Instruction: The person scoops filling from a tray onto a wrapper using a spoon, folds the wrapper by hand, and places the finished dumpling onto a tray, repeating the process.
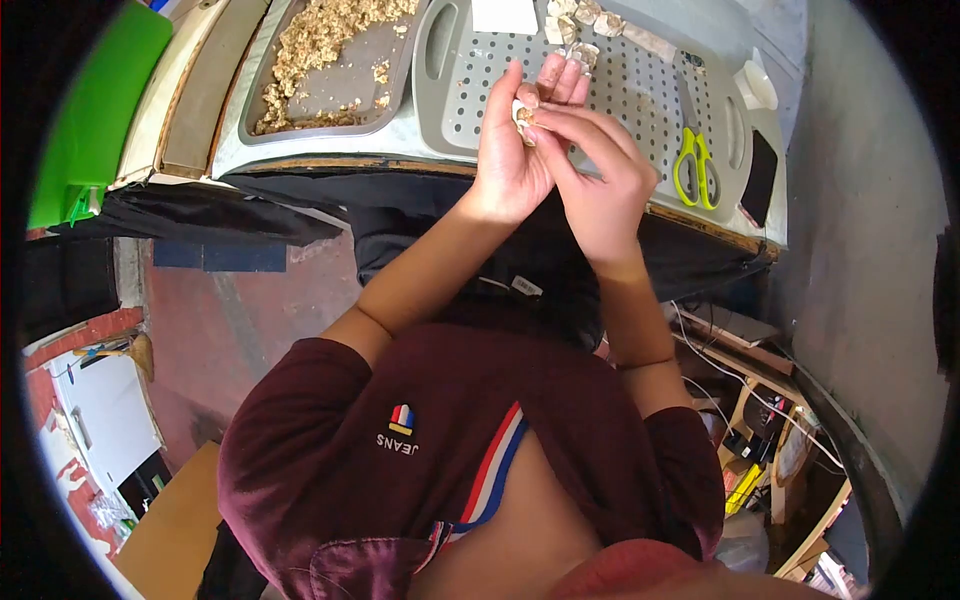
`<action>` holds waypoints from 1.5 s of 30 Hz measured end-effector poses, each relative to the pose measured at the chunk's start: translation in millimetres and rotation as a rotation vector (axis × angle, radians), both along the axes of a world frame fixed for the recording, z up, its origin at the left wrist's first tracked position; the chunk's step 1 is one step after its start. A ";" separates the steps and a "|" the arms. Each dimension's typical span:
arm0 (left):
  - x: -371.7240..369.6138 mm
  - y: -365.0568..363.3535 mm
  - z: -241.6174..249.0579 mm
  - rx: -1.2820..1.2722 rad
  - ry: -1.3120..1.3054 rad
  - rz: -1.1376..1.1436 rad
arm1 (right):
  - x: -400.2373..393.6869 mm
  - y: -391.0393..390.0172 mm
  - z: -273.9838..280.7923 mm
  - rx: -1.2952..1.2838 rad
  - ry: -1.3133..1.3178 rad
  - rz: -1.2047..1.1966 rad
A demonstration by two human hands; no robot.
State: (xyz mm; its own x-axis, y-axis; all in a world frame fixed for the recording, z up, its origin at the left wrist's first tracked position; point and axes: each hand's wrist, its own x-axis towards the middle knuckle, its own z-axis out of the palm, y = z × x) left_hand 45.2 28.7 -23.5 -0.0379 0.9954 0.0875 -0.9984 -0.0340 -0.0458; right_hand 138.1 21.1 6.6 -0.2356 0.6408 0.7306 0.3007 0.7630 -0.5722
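My left hand [510,165] is turned palm up over the near edge of a grey perforated tray [450,110], with its fingers curled around a small wrapped dumpling [524,115]. The thumb and fingertips of my right hand [605,185] pinch the dumpling's wrapper, where brownish filling shows. Beyond my fingers, several formed dumplings [585,15] sit on the far part of the tray. A white stack of square wrappers [504,15] lies at the tray's far left. To the left, a metal baking pan [390,118] holds crumbly minced filling [320,45].
Scissors with yellow-green handles [694,172] lie on the tray's right side. A dark phone [759,180] rests at the table's right corner, near a white crumpled piece [755,85]. A green container [90,120] stands left; a grey wall [860,200] bounds the right.
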 end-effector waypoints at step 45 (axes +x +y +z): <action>-6.5 1.1 -2.4 0.118 0.083 -0.061 | 11.7 14.6 14.6 -0.269 -0.019 0.186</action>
